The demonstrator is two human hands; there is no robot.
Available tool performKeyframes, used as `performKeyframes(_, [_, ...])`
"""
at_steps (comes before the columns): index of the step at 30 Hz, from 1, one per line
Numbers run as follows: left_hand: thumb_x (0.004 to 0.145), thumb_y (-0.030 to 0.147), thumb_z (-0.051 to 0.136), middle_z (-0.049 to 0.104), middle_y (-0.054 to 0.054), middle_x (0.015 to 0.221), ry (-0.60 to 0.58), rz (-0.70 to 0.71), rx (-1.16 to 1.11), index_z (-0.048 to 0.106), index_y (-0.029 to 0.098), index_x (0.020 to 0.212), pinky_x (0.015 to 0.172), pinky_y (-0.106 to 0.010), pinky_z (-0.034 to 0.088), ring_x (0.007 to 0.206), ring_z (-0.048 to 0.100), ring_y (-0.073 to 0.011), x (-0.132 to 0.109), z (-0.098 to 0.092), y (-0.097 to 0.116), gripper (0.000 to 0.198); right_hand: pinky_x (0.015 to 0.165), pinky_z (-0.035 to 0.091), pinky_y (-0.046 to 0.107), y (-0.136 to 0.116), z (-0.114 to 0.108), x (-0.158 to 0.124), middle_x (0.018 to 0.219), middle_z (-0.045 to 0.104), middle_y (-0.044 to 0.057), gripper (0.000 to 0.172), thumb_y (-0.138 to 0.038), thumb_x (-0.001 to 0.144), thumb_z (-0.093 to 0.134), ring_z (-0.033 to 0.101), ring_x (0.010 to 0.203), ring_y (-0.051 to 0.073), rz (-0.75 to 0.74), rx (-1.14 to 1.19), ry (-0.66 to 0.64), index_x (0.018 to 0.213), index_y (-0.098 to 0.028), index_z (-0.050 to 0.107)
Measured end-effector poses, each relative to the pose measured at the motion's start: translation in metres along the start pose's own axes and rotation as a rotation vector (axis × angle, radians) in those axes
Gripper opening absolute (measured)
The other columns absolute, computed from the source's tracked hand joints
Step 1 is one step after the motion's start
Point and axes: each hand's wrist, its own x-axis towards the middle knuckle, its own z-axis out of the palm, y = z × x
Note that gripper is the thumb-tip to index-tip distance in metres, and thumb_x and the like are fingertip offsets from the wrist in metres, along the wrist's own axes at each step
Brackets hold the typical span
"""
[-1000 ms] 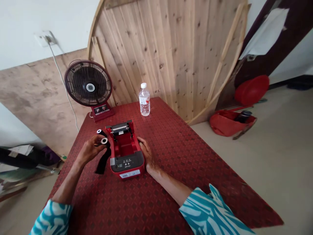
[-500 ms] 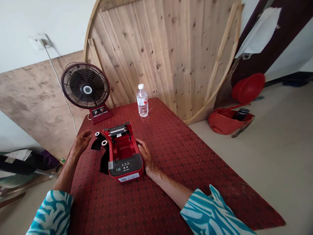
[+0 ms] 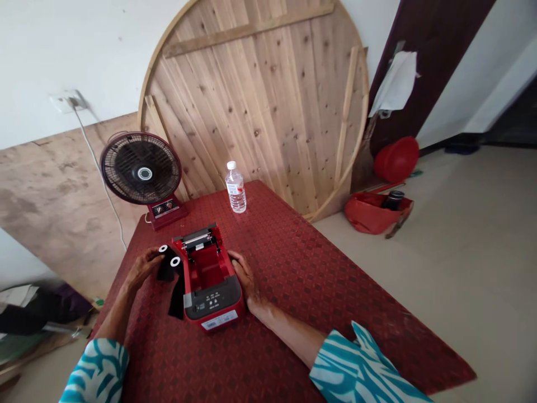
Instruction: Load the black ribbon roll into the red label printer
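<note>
A small red label printer [image 3: 213, 291] sits on the red table with its lid open, and its red paper bay [image 3: 207, 267] holds nothing. Beside its left flank lies a black ribbon [image 3: 176, 296] wound on two rolls with white cores [image 3: 175, 261]. My left hand [image 3: 141, 270] reaches to the farther roll [image 3: 163, 249], fingers curled onto it. My right hand [image 3: 242, 275] lies against the printer's right side, fingers wrapped along its edge.
A dark table fan [image 3: 142, 174] stands at the table's back left, its cord running up to a wall socket [image 3: 67, 101]. A water bottle [image 3: 235, 188] stands at the back edge. A round wooden tabletop [image 3: 260, 106] leans on the wall. Red basins [image 3: 377, 210] sit on the floor, right.
My left hand let go of the ribbon rolls beside the printer, drew away open, and has now come back onto the farther roll. My right hand stayed on the printer. The camera tilted up.
</note>
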Motion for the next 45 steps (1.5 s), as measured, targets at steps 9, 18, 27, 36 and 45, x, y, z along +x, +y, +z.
performKeyframes(9, [0.046, 0.046, 0.086, 0.066, -0.001, 0.059, -0.001, -0.053, -0.164, 0.069, 0.016, 0.087, 0.044, -0.023, 0.046, 0.044, 0.056, -0.0142, -0.051, -0.023, 0.045, 0.054, 0.108, 0.036, 0.041, -0.006, 0.001, 0.001, 0.124, 0.063, 0.006, 0.042, -0.052, 0.088, 0.047, 0.053, 0.122, 0.024, 0.001, -0.018, 0.000, 0.117, -0.026, 0.063])
performKeyframes(18, [0.088, 0.040, 0.054, 0.073, -0.007, 0.114, -0.531, 0.360, 0.601, 0.070, 0.024, 0.117, 0.088, -0.035, 0.051, 0.101, 0.068, -0.0259, -0.088, 0.067, 0.104, 0.037, 0.108, 0.037, 0.040, -0.009, 0.002, 0.000, 0.123, 0.063, 0.004, 0.036, -0.045, 0.091, 0.045, 0.054, 0.121, 0.022, -0.032, -0.040, -0.004, 0.117, -0.027, 0.063])
performKeyframes(27, [0.088, 0.025, 0.056, 0.073, -0.011, 0.114, -0.598, 0.348, 1.216, 0.070, 0.025, 0.117, 0.088, -0.039, 0.049, 0.107, 0.067, -0.0308, -0.058, 0.110, 0.099, 0.032, 0.108, 0.037, 0.041, -0.007, 0.003, 0.002, 0.122, 0.061, 0.007, 0.036, -0.041, 0.091, 0.043, 0.053, 0.121, 0.022, -0.058, -0.071, -0.010, 0.117, -0.025, 0.062])
performKeyframes(36, [0.094, 0.042, 0.047, 0.072, -0.005, 0.117, -0.541, 0.379, 0.865, 0.068, 0.025, 0.120, 0.088, -0.030, 0.051, 0.103, 0.068, -0.0218, -0.083, 0.077, 0.108, 0.037, 0.108, 0.037, 0.041, -0.011, 0.002, 0.001, 0.122, 0.062, 0.006, 0.035, -0.040, 0.092, 0.042, 0.053, 0.120, 0.021, -0.069, -0.090, -0.022, 0.117, -0.026, 0.061])
performKeyframes(45, [0.093, 0.034, 0.051, 0.076, -0.003, 0.093, -0.467, 0.581, 0.734, 0.074, 0.025, 0.099, 0.080, -0.028, 0.051, 0.084, 0.069, -0.0177, -0.110, 0.071, 0.091, 0.026, 0.108, 0.037, 0.040, -0.013, 0.003, 0.002, 0.120, 0.063, 0.006, 0.036, -0.041, 0.091, 0.042, 0.054, 0.119, 0.022, -0.066, -0.100, -0.004, 0.116, -0.026, 0.062])
